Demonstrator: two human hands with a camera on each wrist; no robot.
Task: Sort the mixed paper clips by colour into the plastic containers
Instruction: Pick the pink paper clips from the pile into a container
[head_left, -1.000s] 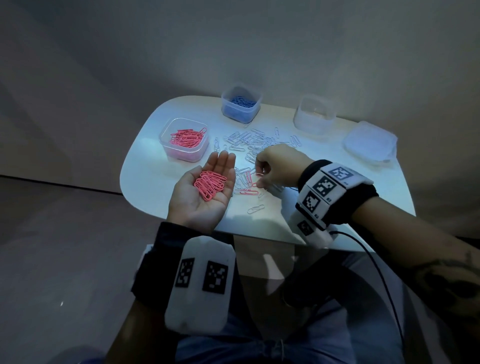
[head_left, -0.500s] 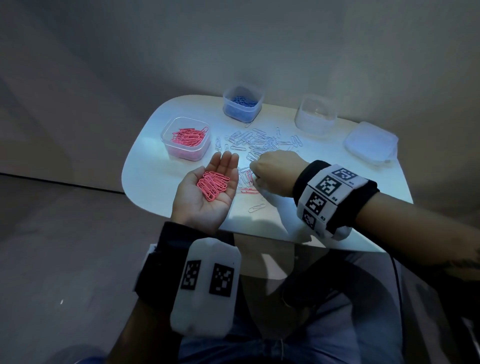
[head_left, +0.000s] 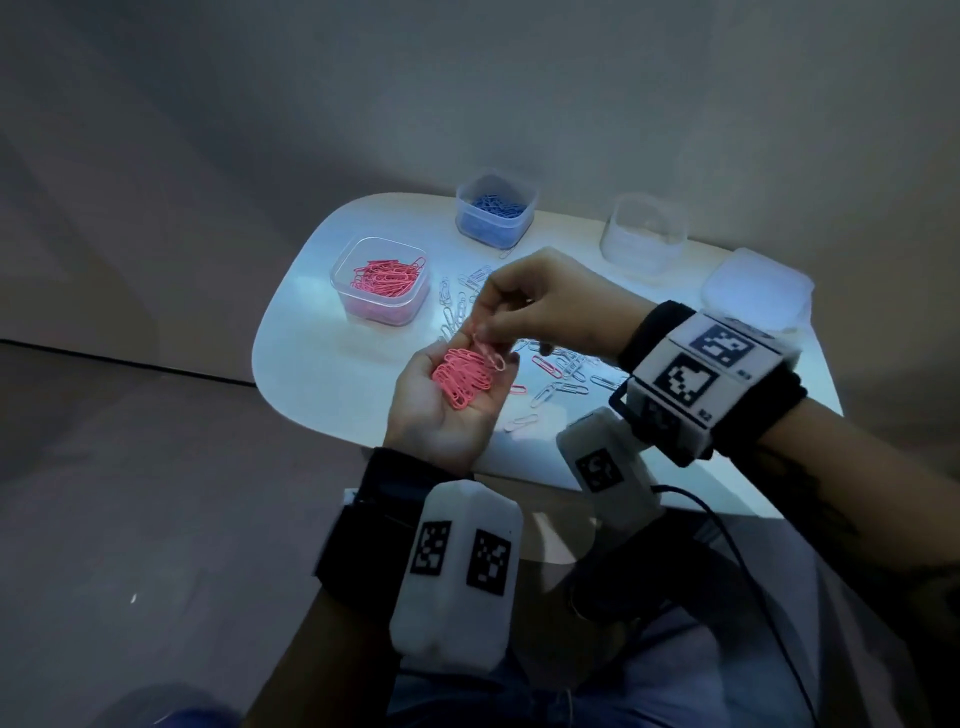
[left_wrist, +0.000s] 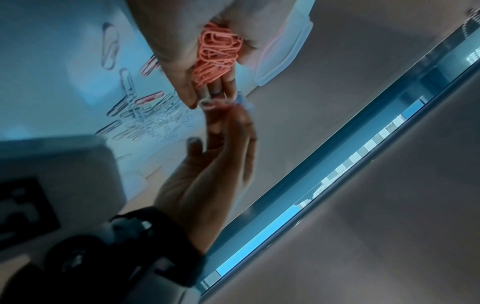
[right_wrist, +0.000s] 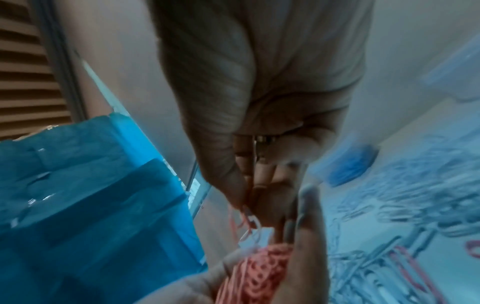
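White surface (head_left: 322, 364) strewn with loose clips; left hand (head_left: 447, 410) flat, cupping pink clips (head_left: 464, 378); right hand (head_left: 540, 306) pinching pink clip (head_left: 488, 353) above, 12 o'clock.

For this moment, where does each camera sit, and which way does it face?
Head: worn on the head, looks down at the table; both hands and wrist rigs show.
Left wrist: looks along the left hand cupping the pink clips; right hand shows too.
Right wrist: looks along the right hand pinching a clip.
All three share the pink clips.

Bare table (head_left: 322, 364) left – loose clips (head_left: 566, 364) crowd centre, containers (head_left: 382, 280) behind
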